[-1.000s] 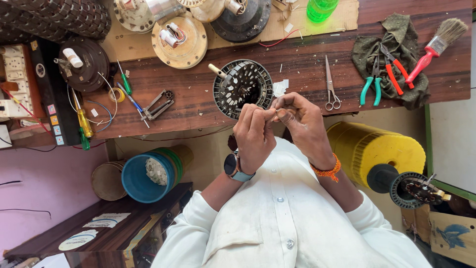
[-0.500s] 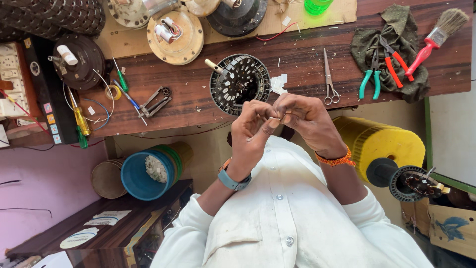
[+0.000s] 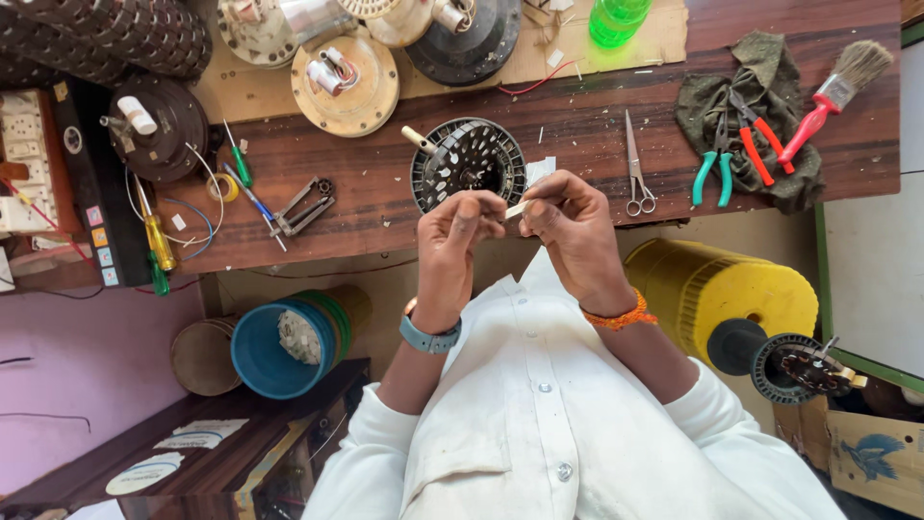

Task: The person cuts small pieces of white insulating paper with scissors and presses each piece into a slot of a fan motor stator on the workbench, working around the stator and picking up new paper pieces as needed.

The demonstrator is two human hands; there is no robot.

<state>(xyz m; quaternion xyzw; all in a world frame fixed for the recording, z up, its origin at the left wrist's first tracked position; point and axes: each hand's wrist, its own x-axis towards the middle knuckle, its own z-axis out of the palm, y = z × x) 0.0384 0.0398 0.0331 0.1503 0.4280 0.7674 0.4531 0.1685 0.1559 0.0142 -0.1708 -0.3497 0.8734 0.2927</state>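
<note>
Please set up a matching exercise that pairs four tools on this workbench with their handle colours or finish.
Tools:
1. Paintbrush
2. Scissors
3. Pliers
4. Large screwdriver

Colours:
A. Yellow handle
B. Teal-green handles
C. Red handle
D. Bare metal

Pairs: 1-C, 2-D, 3-B, 4-A

The paintbrush point(image 3: 830, 94) has a red handle. One pair of pliers point(image 3: 713, 166) is green, the other point(image 3: 750, 135) red. The bucket point(image 3: 272, 349) is blue, the bottle point(image 3: 617, 19) bright green, the shirt point(image 3: 568, 414) white.
</note>
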